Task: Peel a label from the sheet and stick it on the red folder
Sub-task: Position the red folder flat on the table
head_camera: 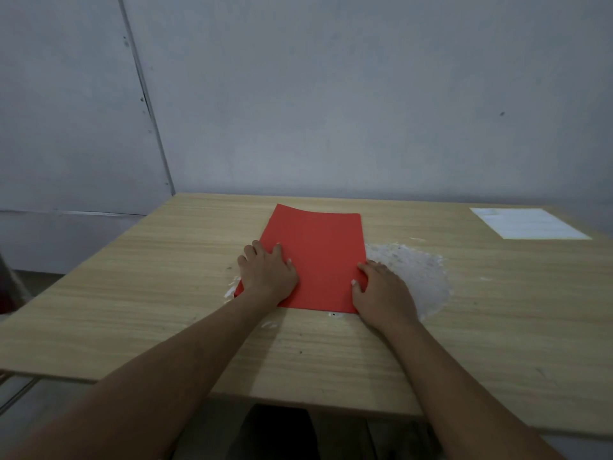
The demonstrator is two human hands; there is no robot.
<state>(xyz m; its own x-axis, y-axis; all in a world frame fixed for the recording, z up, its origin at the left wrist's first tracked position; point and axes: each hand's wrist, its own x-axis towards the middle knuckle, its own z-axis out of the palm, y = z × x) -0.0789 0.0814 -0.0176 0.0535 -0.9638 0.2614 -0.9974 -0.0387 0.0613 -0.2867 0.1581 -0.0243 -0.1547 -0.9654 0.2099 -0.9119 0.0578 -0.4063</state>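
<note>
So both my hands are flat on the red folder point(318, 257), which is lying in the middle of the wooden table point(132, 293) with its long side running away from me. My left hand point(268, 272) is pressed palm down on the folder's near left corner, fingers spread out and half hanging over the left edge onto the wood. Not gripping anything, just holding it down. The far edge of the folder curls up a little off the table.

My right hand point(381, 290) is on the near right corner, also open and flat; the thumb and a fingertip or two sit on the red, the rest of the hand is off the edge, resting on a rough white patch point(418, 277) where the tabletop looks scraped or crusted. That patch pokes out from under the folder's right side, and a few white flecks show near the left corner too.

The label sheet point(527, 222) is way off in the far right corner of the table, well apart from both hands, lying flat. Grey wall point(331, 94) behind everything.
</note>
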